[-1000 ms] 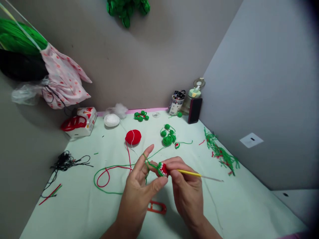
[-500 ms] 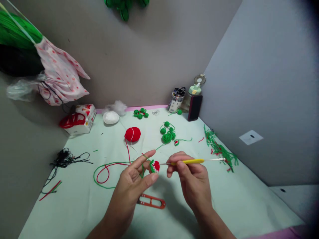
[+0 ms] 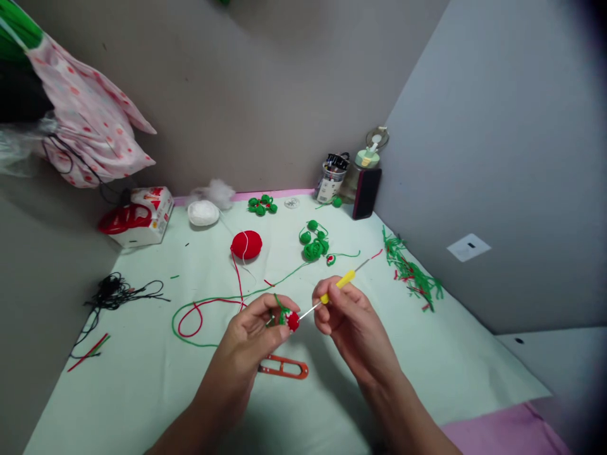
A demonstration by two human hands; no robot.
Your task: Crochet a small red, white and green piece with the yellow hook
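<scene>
while left fingers [image 3: 272, 339] pinch round, stitched yarnwork [image 3: 293, 321] — right fingers [image 3: 343, 300] clamp a slim hook [image 3: 344, 280]

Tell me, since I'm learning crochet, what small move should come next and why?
Probably work the hook gently into the small crocheted piece: the right hand points it at the red side, and the left hand pinches the piece.
</scene>
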